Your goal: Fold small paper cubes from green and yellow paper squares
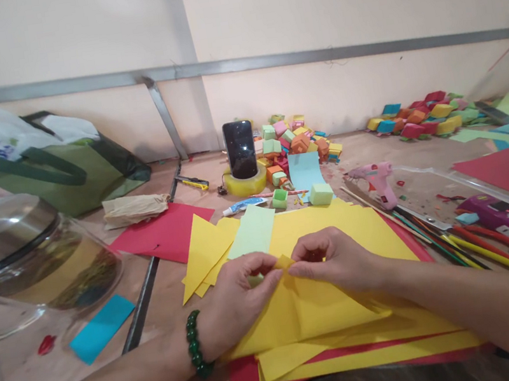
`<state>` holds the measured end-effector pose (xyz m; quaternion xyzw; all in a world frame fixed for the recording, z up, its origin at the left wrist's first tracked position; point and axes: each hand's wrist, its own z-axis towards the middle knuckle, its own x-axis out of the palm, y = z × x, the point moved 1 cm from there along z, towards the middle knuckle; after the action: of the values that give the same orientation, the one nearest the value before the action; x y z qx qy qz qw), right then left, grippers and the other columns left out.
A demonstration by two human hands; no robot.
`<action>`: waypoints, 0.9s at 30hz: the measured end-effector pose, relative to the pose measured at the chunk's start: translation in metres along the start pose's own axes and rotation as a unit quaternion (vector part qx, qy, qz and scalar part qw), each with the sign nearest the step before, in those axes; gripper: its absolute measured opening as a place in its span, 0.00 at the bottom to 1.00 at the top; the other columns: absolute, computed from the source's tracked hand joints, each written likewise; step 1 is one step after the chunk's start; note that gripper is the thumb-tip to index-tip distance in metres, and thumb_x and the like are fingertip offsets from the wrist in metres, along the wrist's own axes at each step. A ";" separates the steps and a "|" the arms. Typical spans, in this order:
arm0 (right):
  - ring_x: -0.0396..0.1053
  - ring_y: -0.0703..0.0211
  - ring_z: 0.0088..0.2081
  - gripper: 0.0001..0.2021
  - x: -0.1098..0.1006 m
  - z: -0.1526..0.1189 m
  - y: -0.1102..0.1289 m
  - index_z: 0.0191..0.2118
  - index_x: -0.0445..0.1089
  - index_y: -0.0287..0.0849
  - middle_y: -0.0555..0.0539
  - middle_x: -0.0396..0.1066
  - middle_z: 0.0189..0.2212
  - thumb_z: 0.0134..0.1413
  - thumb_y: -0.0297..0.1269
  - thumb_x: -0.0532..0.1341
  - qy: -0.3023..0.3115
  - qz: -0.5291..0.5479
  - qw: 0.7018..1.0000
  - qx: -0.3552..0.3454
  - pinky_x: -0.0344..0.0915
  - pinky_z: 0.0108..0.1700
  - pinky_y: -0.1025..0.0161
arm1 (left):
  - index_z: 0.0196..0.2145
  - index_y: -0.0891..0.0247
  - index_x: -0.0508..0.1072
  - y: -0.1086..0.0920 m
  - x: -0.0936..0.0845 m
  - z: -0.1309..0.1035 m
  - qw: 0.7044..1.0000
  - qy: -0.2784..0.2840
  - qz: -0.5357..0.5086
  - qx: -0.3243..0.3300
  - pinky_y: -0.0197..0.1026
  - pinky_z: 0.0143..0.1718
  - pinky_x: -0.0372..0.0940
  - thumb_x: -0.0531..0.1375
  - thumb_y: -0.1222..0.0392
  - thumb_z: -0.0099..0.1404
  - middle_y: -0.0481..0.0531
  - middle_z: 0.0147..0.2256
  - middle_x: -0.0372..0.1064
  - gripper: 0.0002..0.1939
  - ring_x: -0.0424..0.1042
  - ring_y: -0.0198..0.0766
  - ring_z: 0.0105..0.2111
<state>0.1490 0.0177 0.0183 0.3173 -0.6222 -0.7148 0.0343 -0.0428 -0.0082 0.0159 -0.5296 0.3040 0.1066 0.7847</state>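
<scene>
A sheet of yellow paper (303, 311) is pinched at its top corner between both hands, with a soft crease running down from that corner. My left hand (245, 295), a green bead bracelet (196, 344) on its wrist, grips the corner with thumb and forefinger. Close beside it, my right hand (331, 262) pinches the same corner. Underneath lies a stack of yellow sheets (361, 225) with red paper (248, 378) showing below. A pale green strip (253, 229) and a yellow triangular piece (201, 250) lie just beyond my left hand.
A phone (241, 149) stands in a tape roll (246, 182) before piled paper cubes (297, 138). Left are a glass jug (40, 269) and green bag (67, 168). Right lie a pink glue gun (376, 184), scissors (423, 215) and a purple power adapter (504, 215).
</scene>
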 end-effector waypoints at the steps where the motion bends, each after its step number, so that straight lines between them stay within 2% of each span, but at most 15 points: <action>1: 0.56 0.68 0.21 0.14 -0.001 0.002 -0.002 0.22 0.69 0.38 0.52 0.64 0.18 0.48 0.43 0.63 -0.005 -0.009 1.000 0.005 0.54 0.23 0.68 | 0.40 0.67 0.75 -0.002 -0.002 0.000 0.999 -0.010 0.038 0.032 0.42 0.41 0.67 0.55 0.59 0.64 0.57 0.39 0.75 0.13 0.71 0.42 0.38; 2: 0.57 0.68 0.21 0.12 -0.002 0.005 -0.005 0.21 0.69 0.38 0.52 0.64 0.17 0.48 0.41 0.63 -0.009 -0.021 1.000 0.009 0.54 0.23 0.68 | 0.44 0.66 0.74 -0.005 -0.004 -0.001 0.994 -0.012 0.080 0.067 0.46 0.45 0.65 0.54 0.60 0.65 0.59 0.43 0.74 0.14 0.70 0.44 0.43; 4: 0.58 0.67 0.22 0.11 -0.005 0.010 -0.012 0.21 0.70 0.38 0.51 0.66 0.18 0.47 0.39 0.62 -0.007 -0.047 0.999 0.016 0.54 0.23 0.68 | 0.43 0.61 0.75 -0.011 -0.006 -0.005 0.977 0.024 0.165 0.134 0.52 0.50 0.60 0.52 0.62 0.66 0.57 0.45 0.73 0.13 0.68 0.46 0.46; 7: 0.61 0.66 0.23 0.10 -0.006 0.016 -0.021 0.22 0.70 0.38 0.50 0.69 0.20 0.46 0.39 0.62 0.009 -0.066 0.997 0.025 0.56 0.24 0.68 | 0.38 0.61 0.75 -0.020 -0.004 -0.011 0.948 0.127 0.222 0.189 0.52 0.46 0.58 0.50 0.63 0.66 0.55 0.39 0.74 0.13 0.68 0.45 0.41; 9: 0.61 0.66 0.23 0.11 -0.006 0.017 -0.025 0.23 0.71 0.38 0.50 0.69 0.20 0.47 0.40 0.62 0.016 -0.072 0.997 0.031 0.56 0.25 0.68 | 0.37 0.62 0.75 -0.022 -0.002 -0.015 0.935 0.183 0.234 0.196 0.49 0.43 0.58 0.49 0.64 0.66 0.54 0.35 0.73 0.14 0.67 0.43 0.37; 12: 0.60 0.67 0.23 0.11 -0.006 0.017 -0.029 0.24 0.71 0.37 0.50 0.68 0.20 0.46 0.40 0.63 0.020 -0.075 0.996 0.039 0.56 0.25 0.68 | 0.38 0.61 0.74 -0.024 0.000 -0.016 0.918 0.232 0.258 0.193 0.48 0.42 0.58 0.51 0.66 0.63 0.53 0.34 0.72 0.13 0.67 0.42 0.35; 16: 0.60 0.67 0.23 0.11 -0.009 0.018 -0.032 0.26 0.70 0.37 0.51 0.67 0.20 0.48 0.42 0.63 0.037 -0.094 0.994 0.044 0.56 0.24 0.68 | 0.39 0.58 0.74 -0.026 -0.003 -0.016 0.897 0.256 0.296 0.206 0.50 0.44 0.57 0.53 0.66 0.61 0.53 0.35 0.71 0.13 0.67 0.44 0.36; 18: 0.61 0.67 0.23 0.11 -0.014 0.020 -0.031 0.31 0.71 0.37 0.51 0.68 0.23 0.49 0.41 0.64 0.047 -0.111 0.992 0.030 0.58 0.26 0.68 | 0.40 0.56 0.74 -0.027 -0.005 -0.017 0.891 0.259 0.307 0.214 0.50 0.44 0.57 0.53 0.65 0.61 0.53 0.37 0.71 0.13 0.68 0.45 0.37; 20: 0.64 0.65 0.27 0.12 -0.021 0.019 -0.023 0.39 0.72 0.38 0.49 0.71 0.29 0.50 0.39 0.64 0.052 -0.150 0.987 -0.013 0.62 0.30 0.66 | 0.41 0.55 0.74 -0.028 -0.006 -0.017 0.886 0.267 0.313 0.214 0.51 0.44 0.57 0.54 0.64 0.60 0.54 0.37 0.71 0.14 0.67 0.46 0.38; 21: 0.66 0.64 0.29 0.13 -0.024 0.018 -0.017 0.43 0.71 0.39 0.48 0.72 0.33 0.50 0.37 0.64 0.055 -0.180 0.981 -0.046 0.64 0.33 0.64 | 0.40 0.55 0.75 -0.028 -0.007 -0.017 0.885 0.269 0.314 0.213 0.52 0.45 0.57 0.54 0.64 0.59 0.54 0.38 0.71 0.14 0.67 0.46 0.38; 23: 0.68 0.60 0.39 0.09 -0.027 0.010 -0.002 0.42 0.73 0.41 0.43 0.71 0.41 0.55 0.31 0.59 0.075 -0.279 0.948 -0.135 0.64 0.43 0.61 | 0.39 0.56 0.75 -0.028 -0.008 -0.018 0.887 0.272 0.308 0.210 0.52 0.45 0.57 0.55 0.64 0.58 0.54 0.38 0.70 0.13 0.67 0.46 0.39; 24: 0.67 0.58 0.41 0.08 -0.026 0.004 0.007 0.38 0.74 0.42 0.43 0.72 0.42 0.56 0.28 0.58 0.084 -0.320 0.925 -0.184 0.63 0.45 0.59 | 0.38 0.56 0.75 -0.028 -0.008 -0.018 0.889 0.273 0.303 0.207 0.51 0.46 0.58 0.55 0.64 0.58 0.54 0.38 0.70 0.13 0.67 0.46 0.39; 25: 0.67 0.58 0.41 0.08 -0.023 -0.003 0.014 0.36 0.74 0.43 0.43 0.72 0.41 0.56 0.27 0.57 0.116 -0.355 0.902 -0.216 0.63 0.44 0.59 | 0.37 0.56 0.75 -0.027 -0.007 -0.018 0.891 0.276 0.298 0.203 0.51 0.46 0.58 0.55 0.64 0.57 0.54 0.38 0.70 0.12 0.67 0.45 0.38; 27: 0.66 0.57 0.38 0.07 -0.011 -0.020 0.023 0.34 0.74 0.43 0.45 0.73 0.35 0.55 0.28 0.59 0.190 -0.421 0.851 -0.252 0.63 0.41 0.60 | 0.37 0.57 0.76 -0.026 -0.007 -0.018 0.892 0.282 0.293 0.195 0.51 0.46 0.58 0.55 0.65 0.56 0.54 0.37 0.69 0.13 0.67 0.45 0.38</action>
<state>0.1595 0.0005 0.0438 0.6590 -0.2094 -0.7187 -0.0735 -0.0416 -0.0338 0.0353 -0.2600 0.6691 0.1162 0.6864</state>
